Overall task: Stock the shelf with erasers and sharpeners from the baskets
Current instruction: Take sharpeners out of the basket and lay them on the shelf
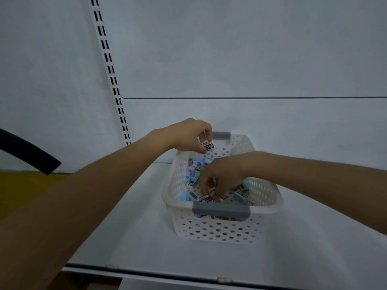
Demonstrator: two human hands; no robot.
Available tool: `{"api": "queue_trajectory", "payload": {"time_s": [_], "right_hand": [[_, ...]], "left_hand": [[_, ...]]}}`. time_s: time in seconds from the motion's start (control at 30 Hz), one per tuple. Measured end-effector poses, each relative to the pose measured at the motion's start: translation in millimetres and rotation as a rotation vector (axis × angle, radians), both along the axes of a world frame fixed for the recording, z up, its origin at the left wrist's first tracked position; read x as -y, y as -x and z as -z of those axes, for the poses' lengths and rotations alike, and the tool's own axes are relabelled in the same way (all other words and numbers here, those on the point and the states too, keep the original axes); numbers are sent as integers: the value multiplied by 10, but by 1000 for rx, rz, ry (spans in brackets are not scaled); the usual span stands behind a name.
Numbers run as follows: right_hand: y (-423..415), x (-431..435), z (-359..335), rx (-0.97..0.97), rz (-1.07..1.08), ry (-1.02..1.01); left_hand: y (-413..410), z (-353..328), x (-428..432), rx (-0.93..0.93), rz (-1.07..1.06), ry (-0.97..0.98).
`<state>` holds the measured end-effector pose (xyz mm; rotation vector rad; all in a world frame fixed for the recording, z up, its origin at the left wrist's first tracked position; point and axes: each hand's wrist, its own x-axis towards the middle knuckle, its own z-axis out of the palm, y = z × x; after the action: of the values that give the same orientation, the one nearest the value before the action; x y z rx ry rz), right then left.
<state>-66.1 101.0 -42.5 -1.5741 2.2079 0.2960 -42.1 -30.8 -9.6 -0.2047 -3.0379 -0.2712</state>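
Both my forearms reach in from the near edge over the white shelf [129,222], which fills the lower scene and runs back to a pale wall panel [251,49]. On the left a slotted upright rail [109,65] climbs the wall, and a dark curved bar [27,151] juts in at far left.

Right of centre on the shelf sits the white perforated basket [266,191], with a grey handle [221,211] at its near rim and another at the far rim. Inside lie small blue and pink sharpeners [193,174] mixed with white erasers.

Over the basket's far left corner, my left hand [188,133] pinches a white eraser with a dark label [207,145] between thumb and fingers. Down inside the basket, my right hand [222,176] has its fingertips curled around a small labelled piece [206,198]; I cannot tell whether it is truly gripped.
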Motion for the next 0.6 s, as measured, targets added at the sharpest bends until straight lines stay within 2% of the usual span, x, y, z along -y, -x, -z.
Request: {"api": "queue_trajectory", "payload": {"time_s": [0.27,0.6], "right_hand": [[-29,9,10,-17,29,-18],[-52,-40,-110,-90,29,77]], "left_hand": [[-11,-63,64,-81,-33,-3],[-36,-129,146,-109,-5,-54]]}}
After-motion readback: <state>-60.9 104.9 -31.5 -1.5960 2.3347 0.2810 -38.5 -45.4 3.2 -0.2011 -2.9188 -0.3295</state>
